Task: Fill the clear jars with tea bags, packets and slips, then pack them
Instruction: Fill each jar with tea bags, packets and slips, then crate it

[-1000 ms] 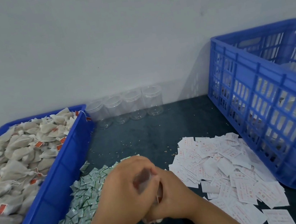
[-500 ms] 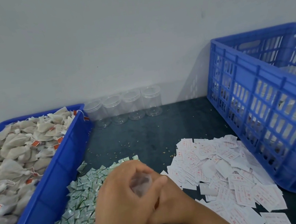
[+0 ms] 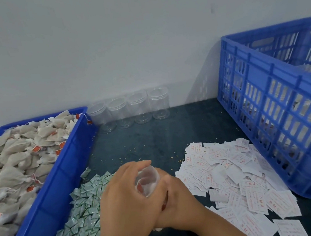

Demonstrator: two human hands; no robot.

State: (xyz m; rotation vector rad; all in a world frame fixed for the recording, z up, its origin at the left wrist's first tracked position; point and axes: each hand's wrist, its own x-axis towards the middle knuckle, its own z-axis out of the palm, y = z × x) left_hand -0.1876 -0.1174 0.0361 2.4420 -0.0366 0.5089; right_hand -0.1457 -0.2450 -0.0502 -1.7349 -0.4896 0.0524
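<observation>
- Clasped low at centre: clear jar point(image 3: 146, 179), tilted, between left hand point(image 3: 126, 203) and right hand point(image 3: 179, 201), fingers of both curled round it.
- Just left, green packets point(image 3: 78, 217); just right, white slips point(image 3: 237, 172).
- By the wall, four more jars point(image 3: 139, 108), well apart.

jar point(image 3: 146, 180): my left hand point(image 3: 126, 204) and right hand point(image 3: 178, 200) covered all but its mouth | tray point(image 3: 49, 201): cut off left | crate point(image 3: 280, 113): cut off right | slips point(image 3: 236, 170): print was unreadable

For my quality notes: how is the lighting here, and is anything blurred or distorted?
Head view: soft, even light; the crate casts a faint shadow on the wall; the wide lens makes the empty jars lean; the held jar looks slightly blurred.
</observation>
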